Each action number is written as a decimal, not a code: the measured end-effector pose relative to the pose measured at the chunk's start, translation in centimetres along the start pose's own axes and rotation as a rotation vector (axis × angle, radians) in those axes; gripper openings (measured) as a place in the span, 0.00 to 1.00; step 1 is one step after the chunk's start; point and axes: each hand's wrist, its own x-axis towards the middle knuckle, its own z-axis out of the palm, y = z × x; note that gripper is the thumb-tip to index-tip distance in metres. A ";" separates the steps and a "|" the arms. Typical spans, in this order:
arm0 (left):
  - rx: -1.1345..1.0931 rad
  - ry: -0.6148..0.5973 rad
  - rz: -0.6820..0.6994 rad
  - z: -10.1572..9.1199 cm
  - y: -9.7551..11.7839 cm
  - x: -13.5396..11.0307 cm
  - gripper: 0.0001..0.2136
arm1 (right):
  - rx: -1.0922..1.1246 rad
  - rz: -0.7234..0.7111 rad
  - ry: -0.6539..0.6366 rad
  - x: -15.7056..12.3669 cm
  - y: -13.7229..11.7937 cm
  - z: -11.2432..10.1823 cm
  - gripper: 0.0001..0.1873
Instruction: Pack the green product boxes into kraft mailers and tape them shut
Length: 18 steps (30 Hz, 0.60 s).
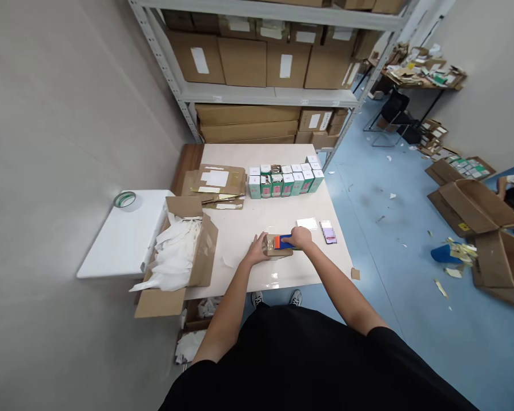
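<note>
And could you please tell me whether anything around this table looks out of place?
Yes: the blue floor right of the table is littered. A cardboard scrap lies beside the table, yellowish strips spill from a blue bin, and one strip lies loose, unbinned.

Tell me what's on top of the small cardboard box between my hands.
Your right hand holds a blue-and-orange tool over the small cardboard box, beside a shiny patch. The surface beneath the tool is covered; the inside can't be seen.
</note>
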 end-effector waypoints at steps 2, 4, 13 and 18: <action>0.027 0.013 -0.053 -1.2 -1.9 -1.0 0.59 | 0.006 -0.013 -0.028 0.3 -2.7 0.6 0.35; -0.038 0.042 -0.105 -2.0 -3.4 -1.8 0.58 | -0.007 -0.020 -0.032 0.3 -5.0 1.0 0.35; -0.117 0.166 -0.450 -0.1 -2.5 -1.3 0.24 | -0.056 0.018 -0.034 -0.2 -8.6 0.8 0.31; -0.137 0.172 -0.429 1.4 -2.3 -1.1 0.25 | -0.045 0.034 -0.060 0.0 -7.4 1.2 0.33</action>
